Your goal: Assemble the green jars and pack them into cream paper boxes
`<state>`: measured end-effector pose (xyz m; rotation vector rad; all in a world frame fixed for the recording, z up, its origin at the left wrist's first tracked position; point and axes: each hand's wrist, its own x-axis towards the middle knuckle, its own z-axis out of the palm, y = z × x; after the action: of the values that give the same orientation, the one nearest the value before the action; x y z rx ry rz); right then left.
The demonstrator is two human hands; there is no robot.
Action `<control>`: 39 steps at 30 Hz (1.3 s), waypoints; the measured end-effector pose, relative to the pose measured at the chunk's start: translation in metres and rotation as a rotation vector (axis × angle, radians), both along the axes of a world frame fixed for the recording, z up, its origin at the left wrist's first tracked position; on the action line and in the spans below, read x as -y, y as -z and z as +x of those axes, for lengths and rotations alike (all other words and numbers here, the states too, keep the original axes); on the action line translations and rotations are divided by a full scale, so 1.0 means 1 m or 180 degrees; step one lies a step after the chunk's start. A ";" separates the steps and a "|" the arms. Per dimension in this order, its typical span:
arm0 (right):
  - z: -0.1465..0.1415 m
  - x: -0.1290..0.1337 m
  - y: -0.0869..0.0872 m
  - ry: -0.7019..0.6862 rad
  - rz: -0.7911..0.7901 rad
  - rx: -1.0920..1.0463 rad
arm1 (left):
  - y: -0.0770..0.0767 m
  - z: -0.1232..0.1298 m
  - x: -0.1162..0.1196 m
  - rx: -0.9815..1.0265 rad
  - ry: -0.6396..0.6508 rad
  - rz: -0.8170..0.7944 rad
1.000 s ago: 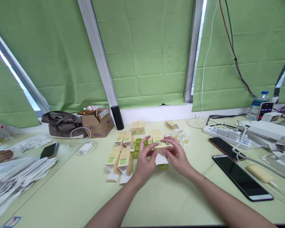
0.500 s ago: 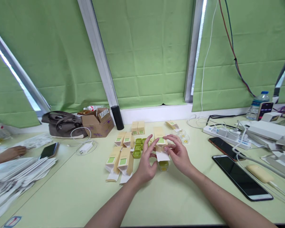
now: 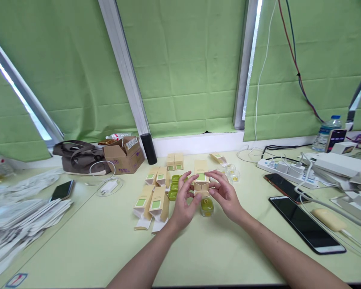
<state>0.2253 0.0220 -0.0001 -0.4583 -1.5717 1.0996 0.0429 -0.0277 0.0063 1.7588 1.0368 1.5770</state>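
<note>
Between my two hands is a small tan carton (image 3: 201, 166) with a green square window, its near end facing me and the end flap partly folded in. The fingers and thumb of my left hand (image 3: 183, 204) hold its left side. My right hand (image 3: 228, 199) grips the right side, thumb near the end flap. Just below the carton, a clear little case with a green insert (image 3: 207, 206) rests on the table. Several green cases (image 3: 173, 187) sit beside my left fingers, partly hidden by them. Further left lie tan cartons (image 3: 159, 202) with their end flaps hanging open.
Two closed cartons (image 3: 175, 161) stand farther back, and clear round cases (image 3: 233, 172) lie to the right. Phones (image 3: 307, 224), a power strip (image 3: 285, 172) and cables fill the right side. At left are white packets (image 3: 27, 224), a phone (image 3: 62, 190), a bag (image 3: 81, 158) and a cardboard box (image 3: 124, 156).
The carton's white end flap, which hung down over the green case, is now folded up, so the case shows. Another person's hand at the far left has left the view.
</note>
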 end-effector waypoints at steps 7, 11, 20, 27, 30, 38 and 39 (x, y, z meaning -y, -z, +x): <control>0.000 0.000 0.005 -0.0165 0.0029 0.0052 | 0.001 0.000 -0.002 0.0176 -0.0182 -0.0044; 0.000 -0.001 0.007 -0.0154 0.0046 0.0085 | 0.000 0.002 -0.001 0.0242 -0.0212 -0.0038; -0.001 0.000 0.007 -0.0155 0.0186 0.0142 | 0.000 0.003 -0.001 0.0293 -0.0326 0.0019; -0.001 0.001 0.005 -0.0148 0.0229 0.0170 | 0.003 0.002 -0.004 0.0280 -0.0405 0.0069; -0.001 0.000 0.006 -0.0158 0.0236 0.0162 | 0.003 0.002 -0.004 0.0274 -0.0434 0.0073; -0.001 0.001 0.005 -0.0148 0.0220 0.0144 | 0.002 0.003 -0.004 0.0283 -0.0415 0.0036; -0.001 0.002 0.004 -0.0149 0.0219 0.0137 | 0.002 0.003 -0.004 0.0277 -0.0417 0.0038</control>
<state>0.2244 0.0204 -0.0044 -0.4028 -1.6601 1.0738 0.0455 -0.0237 0.0043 1.6433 1.1219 1.7267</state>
